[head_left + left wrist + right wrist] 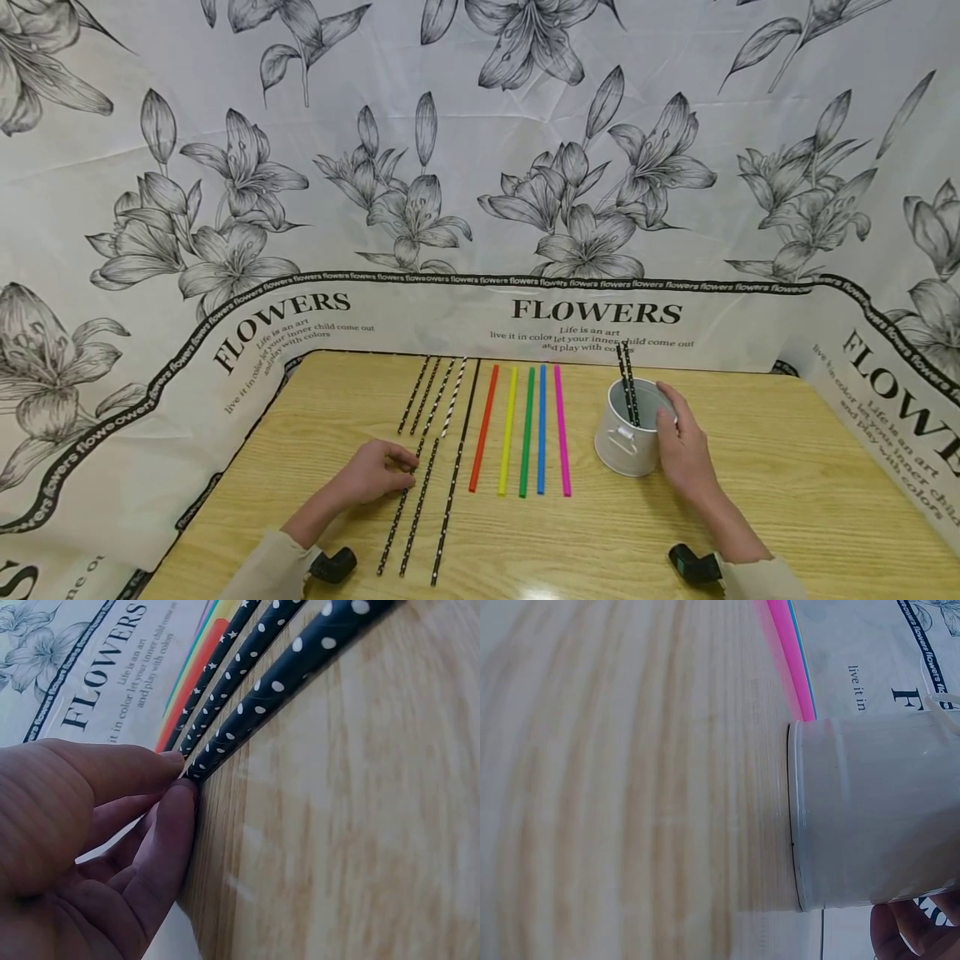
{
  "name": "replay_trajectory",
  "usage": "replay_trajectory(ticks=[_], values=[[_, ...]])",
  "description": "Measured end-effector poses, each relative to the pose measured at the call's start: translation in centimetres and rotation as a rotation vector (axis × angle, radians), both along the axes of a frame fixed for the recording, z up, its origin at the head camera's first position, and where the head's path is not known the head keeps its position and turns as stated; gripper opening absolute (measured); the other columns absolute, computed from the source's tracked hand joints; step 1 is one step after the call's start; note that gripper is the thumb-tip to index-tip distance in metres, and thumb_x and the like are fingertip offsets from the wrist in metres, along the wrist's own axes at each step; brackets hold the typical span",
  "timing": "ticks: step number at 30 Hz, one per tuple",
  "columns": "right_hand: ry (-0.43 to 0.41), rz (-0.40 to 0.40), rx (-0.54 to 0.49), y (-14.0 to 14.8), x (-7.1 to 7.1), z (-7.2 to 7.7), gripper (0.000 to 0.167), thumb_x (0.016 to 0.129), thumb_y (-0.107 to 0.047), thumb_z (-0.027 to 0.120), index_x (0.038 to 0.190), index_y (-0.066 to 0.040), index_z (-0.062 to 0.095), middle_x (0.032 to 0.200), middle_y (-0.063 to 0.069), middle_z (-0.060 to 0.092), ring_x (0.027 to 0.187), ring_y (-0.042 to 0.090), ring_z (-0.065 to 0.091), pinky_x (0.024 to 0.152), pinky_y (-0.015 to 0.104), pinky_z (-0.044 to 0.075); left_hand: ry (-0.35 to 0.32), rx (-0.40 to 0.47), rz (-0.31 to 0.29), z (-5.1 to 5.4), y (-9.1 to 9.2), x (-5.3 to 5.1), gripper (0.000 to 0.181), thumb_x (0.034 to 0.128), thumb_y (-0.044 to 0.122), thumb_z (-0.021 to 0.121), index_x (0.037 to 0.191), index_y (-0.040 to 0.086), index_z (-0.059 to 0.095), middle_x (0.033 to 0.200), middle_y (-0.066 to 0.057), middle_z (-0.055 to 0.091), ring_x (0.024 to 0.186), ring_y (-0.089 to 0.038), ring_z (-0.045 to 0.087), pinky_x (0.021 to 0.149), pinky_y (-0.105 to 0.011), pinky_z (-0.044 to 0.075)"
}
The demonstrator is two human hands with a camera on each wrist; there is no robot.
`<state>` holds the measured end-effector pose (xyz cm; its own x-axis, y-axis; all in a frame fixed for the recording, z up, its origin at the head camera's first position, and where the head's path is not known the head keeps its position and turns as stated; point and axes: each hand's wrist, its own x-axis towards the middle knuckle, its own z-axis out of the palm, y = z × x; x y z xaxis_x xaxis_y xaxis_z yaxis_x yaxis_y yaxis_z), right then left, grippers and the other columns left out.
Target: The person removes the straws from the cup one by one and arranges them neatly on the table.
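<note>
My left hand (378,473) pinches the far end of a black paper straw with white dots (277,686) between thumb and fingertips. This straw lies leftmost in the front row; beside it are another dotted straw (420,506) and a star-patterned black one (446,515). On the right, a small white metal bucket (626,452) stands upright on the table. My right hand (684,454) holds its right side, thumb at the rim. Two black patterned straws (626,383) lean inside the bucket. In the right wrist view, fingertips (889,934) touch the bucket's side.
More black patterned straws (425,396) lie in a back row. Red (483,429), yellow (507,433), green (528,433), blue (542,429) and pink (562,429) straws lie between the hands. A flower-printed cloth (420,312) borders the wooden table (600,542).
</note>
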<state>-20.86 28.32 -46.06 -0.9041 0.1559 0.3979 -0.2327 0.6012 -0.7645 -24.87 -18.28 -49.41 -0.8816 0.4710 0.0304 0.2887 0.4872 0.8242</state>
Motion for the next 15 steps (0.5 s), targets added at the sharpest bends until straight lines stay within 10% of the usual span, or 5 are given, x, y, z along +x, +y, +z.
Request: replay_trajectory(ticks=[15], values=[[0.004,-0.002,-0.003,0.1,-0.1,-0.1,0.048,0.107,-0.028,0.027,0.152,-0.010,0.028,0.148,0.027,0.034,0.133,0.050,0.032,0.099,0.069,0.029,0.006,0.045,-0.030,1.9,0.1,-0.8,0.024,0.0892,0.006,0.069,0.110,-0.005,0.066,0.095,-0.007,0.063,0.077,-0.020,0.065,0.065,-0.030,0.056]])
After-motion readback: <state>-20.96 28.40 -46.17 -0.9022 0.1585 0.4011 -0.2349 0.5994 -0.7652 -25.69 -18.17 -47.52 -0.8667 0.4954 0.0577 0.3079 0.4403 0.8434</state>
